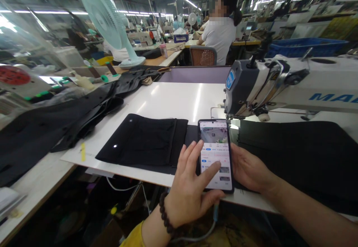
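A smartphone (pixel 208 154) with a lit screen of pictures and text stands near the front edge of the white sewing table. At its right edge my right hand (pixel 250 168) grips it, the fingers partly hidden behind it. My left hand (pixel 186 191) lies over its lower left side with fingers spread, one fingertip on or just above the screen. A beaded bracelet circles that wrist. To the left lies a flat black fabric piece (pixel 145 139) with two bright round spots. More black fabric (pixel 296 154) spreads under the sewing machine (pixel 268 83) on the right.
Long black fabric strips (pixel 92 109) run along the left side. Behind them stand a pale green fan (pixel 112 23) and thread spools (pixel 110 68). A person in a white shirt (pixel 219 34) sits ahead by a chair (pixel 203 56). A blue crate (pixel 307 47) is behind the machine.
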`<state>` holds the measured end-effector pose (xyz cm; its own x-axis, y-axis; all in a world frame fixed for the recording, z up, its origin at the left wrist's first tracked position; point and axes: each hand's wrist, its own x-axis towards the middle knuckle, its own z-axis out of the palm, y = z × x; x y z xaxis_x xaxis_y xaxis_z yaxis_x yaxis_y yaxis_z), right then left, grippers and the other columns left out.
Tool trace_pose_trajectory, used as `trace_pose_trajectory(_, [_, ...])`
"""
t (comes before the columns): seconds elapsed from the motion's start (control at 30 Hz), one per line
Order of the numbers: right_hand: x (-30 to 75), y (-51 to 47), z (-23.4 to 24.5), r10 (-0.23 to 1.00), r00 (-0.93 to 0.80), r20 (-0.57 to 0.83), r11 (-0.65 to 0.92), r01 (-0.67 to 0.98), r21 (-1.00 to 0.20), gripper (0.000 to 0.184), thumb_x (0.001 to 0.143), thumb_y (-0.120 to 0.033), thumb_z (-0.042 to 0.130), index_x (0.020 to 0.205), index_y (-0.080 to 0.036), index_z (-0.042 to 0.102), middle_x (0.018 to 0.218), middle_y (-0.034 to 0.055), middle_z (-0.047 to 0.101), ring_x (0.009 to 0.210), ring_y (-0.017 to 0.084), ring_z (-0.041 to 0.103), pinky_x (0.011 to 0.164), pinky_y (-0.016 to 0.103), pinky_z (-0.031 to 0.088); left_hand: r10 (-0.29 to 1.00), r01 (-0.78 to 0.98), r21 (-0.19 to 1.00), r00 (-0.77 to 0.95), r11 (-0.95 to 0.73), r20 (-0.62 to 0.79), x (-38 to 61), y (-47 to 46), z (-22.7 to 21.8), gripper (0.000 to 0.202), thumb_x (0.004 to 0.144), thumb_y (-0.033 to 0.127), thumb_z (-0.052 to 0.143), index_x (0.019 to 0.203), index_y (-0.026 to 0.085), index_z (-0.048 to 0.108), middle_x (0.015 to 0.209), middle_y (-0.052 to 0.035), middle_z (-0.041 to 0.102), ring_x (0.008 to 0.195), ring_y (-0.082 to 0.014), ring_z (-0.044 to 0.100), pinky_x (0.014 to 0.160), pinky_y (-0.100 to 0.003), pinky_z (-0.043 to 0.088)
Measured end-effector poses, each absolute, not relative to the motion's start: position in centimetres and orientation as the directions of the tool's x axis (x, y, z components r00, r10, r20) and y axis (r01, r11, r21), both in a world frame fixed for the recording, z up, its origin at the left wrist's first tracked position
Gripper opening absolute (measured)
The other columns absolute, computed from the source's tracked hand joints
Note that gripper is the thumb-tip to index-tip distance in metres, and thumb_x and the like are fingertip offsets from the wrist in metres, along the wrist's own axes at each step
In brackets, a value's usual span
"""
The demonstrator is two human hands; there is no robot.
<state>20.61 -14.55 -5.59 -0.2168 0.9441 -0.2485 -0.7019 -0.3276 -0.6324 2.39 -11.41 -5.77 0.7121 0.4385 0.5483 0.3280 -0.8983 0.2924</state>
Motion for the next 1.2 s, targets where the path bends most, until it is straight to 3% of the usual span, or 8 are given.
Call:
trace_pose_trajectory(0.3, [20.7, -14.5, -5.6, 0.934, -0.204, -0.294, -0.353, -0.658, -0.666, 0.036, 0.089, -0.038, 0.037, 0.105, -0.019, 0.062, 0.109, 0.0059, 0.066, 0.110, 0.022, 0.054, 0.104, 0.044, 0.028, 0.457, 0.360, 0.283, 0.678, -0.889, 0.575, 1.7, -11.0, -6.1, 0.041, 0.086, 0.038, 0.048, 0.119, 0.015, 0.050, 0.144, -0.0181, 0.012, 0.130, -0.0377, 0.018, 0.099, -0.060, 0.022])
trace_pose_trajectory(1.2, [20.7, -14.5, -5.7, 0.932, -0.203, -0.299, -0.357, -0.650, -0.671, 0.033, 0.085, -0.041, 0.045, 0.104, -0.020, 0.062, 0.109, 0.0058, 0.066, 0.111, 0.024, 0.053, 0.102, 0.045, 0.030, 0.502, 0.401, 0.305, 0.632, -0.864, 0.590, 1.1, -10.7, -6.1, 0.038, 0.084, 0.033, 0.050, 0.117, 0.014, 0.048, 0.143, -0.0177, 0.015, 0.130, -0.0370, 0.018, 0.101, -0.058, 0.022])
